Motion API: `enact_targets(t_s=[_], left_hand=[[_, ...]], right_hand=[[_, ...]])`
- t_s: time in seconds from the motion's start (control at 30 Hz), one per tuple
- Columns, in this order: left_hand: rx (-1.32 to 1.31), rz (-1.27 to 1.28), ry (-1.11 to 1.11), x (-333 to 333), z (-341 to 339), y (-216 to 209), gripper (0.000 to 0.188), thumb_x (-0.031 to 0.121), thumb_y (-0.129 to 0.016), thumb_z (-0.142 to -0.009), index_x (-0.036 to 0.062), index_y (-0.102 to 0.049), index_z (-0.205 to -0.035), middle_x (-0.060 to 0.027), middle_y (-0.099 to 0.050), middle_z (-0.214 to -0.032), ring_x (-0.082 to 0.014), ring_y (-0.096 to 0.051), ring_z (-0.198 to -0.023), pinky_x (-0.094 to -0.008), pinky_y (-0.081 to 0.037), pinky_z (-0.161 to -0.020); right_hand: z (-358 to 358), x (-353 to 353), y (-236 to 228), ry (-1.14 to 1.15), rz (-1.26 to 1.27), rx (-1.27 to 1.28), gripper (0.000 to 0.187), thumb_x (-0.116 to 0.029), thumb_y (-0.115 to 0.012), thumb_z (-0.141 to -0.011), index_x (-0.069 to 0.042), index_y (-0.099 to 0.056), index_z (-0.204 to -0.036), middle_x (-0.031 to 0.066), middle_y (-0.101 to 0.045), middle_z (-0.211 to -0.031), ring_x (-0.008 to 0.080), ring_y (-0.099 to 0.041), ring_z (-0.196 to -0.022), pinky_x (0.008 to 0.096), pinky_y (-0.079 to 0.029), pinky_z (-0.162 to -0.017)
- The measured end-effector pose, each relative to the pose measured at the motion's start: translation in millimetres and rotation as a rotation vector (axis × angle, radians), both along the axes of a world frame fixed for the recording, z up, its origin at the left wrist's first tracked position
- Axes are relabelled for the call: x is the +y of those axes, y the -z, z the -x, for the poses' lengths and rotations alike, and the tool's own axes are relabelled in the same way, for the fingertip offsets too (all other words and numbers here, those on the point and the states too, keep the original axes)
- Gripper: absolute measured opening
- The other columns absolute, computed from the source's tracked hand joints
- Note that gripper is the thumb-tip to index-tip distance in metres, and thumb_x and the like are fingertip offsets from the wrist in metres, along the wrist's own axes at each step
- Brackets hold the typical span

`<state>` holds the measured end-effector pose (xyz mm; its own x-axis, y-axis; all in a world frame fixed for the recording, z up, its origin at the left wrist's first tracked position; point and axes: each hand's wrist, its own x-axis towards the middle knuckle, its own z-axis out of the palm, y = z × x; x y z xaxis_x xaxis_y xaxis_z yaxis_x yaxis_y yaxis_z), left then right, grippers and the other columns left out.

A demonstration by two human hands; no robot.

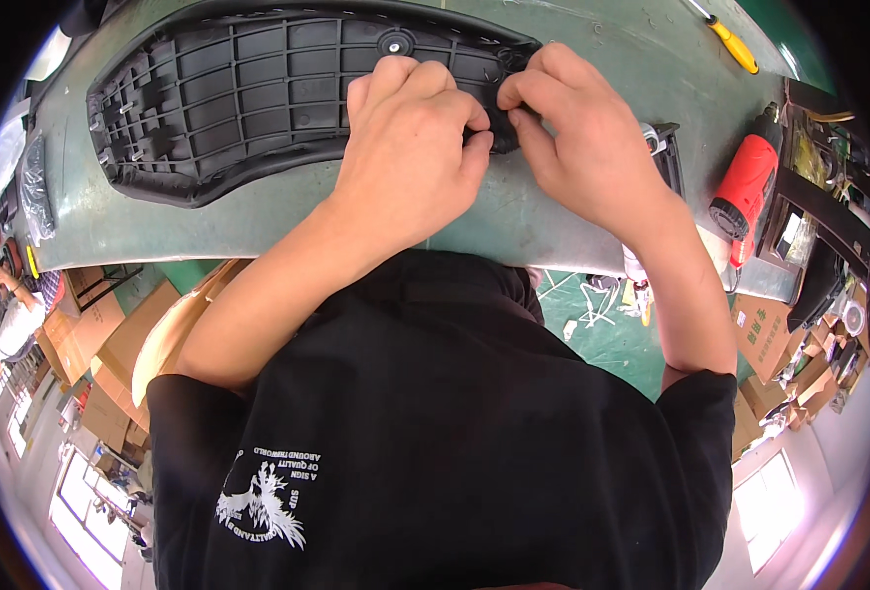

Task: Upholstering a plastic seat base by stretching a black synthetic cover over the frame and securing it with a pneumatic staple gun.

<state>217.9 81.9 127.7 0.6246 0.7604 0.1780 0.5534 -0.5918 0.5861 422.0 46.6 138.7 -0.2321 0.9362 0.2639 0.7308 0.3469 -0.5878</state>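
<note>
A long black seat point(287, 84) lies upside down on the green worktable, its ribbed plastic base facing up. Dark cover material point(515, 74) is folded over the rim, with small staple-like marks along it, and bunches up at the narrow right end. At that end my right hand point(592, 133) pinches the gathered material between thumb and fingers. Close beside it, my left hand point(410, 138) rests over the base with fingers curled and thumb pressed toward the forefinger at the cover's edge. What lies inside the left fingers is hidden.
A red heat gun point(750, 182) lies at the right, near a yellow-handled screwdriver point(732, 45). A black and metal tool point(667, 152) is partly hidden behind my right hand. Clear plastic wrapping point(37, 187) sits at the left edge. Beyond are cardboard boxes point(86, 329) and another person point(24, 317).
</note>
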Motion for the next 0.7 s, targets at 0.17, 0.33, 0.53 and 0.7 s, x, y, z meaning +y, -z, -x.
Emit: enact_targets(t_s=[0.17,0.33,0.53,0.7], left_hand=[[0.002,0.024,-0.007,0.8,0.5,1.4,0.008,0.014,-0.078,-0.083,0.0073,-0.078,-0.088,-0.0043,-0.064,-0.094,-0.0276,-0.055,-0.104,-0.0433,-0.039,-0.092],[-0.045,-0.014,0.016,1.1,2.0,6.9,0.008,0.014,-0.078,-0.082,0.0075,-0.077,-0.087,-0.0046,-0.063,-0.093,-0.0273,-0.055,-0.105,-0.0425,-0.039,-0.093],[-0.092,-0.045,-0.007,-1.6,7.4,10.0,0.011,0.017,-0.078,-0.082,0.0071,-0.078,-0.086,-0.0041,-0.063,-0.093,-0.0272,-0.056,-0.107,-0.0424,-0.041,-0.094],[-0.057,-0.071,-0.001,-0.8,9.2,11.8,0.012,0.018,-0.079,-0.082,0.0070,-0.078,-0.086,-0.0038,-0.064,-0.093,-0.0271,-0.057,-0.107,-0.0433,-0.043,-0.094]], right_hand=[[10.5,7.1,-18.5,-0.080,0.043,-0.360,0.008,-0.006,-0.072,-0.082,-0.005,-0.073,-0.090,0.0102,-0.064,-0.096,0.0350,-0.067,-0.089,0.0430,-0.057,-0.076],[12.1,23.4,-19.8,-0.213,0.175,-0.437,0.009,-0.007,-0.072,-0.081,-0.005,-0.072,-0.090,0.0102,-0.065,-0.096,0.0337,-0.069,-0.084,0.0447,-0.057,-0.072],[5.2,12.5,-9.1,-0.219,0.171,-0.299,0.014,-0.003,-0.070,-0.081,-0.003,-0.067,-0.095,0.0122,-0.063,-0.096,0.0364,-0.068,-0.087,0.0482,-0.055,-0.073],[5.8,5.6,-1.1,-0.147,0.130,-0.187,0.012,-0.001,-0.069,-0.085,-0.002,-0.064,-0.095,0.0133,-0.062,-0.094,0.0378,-0.067,-0.091,0.0489,-0.054,-0.076]])
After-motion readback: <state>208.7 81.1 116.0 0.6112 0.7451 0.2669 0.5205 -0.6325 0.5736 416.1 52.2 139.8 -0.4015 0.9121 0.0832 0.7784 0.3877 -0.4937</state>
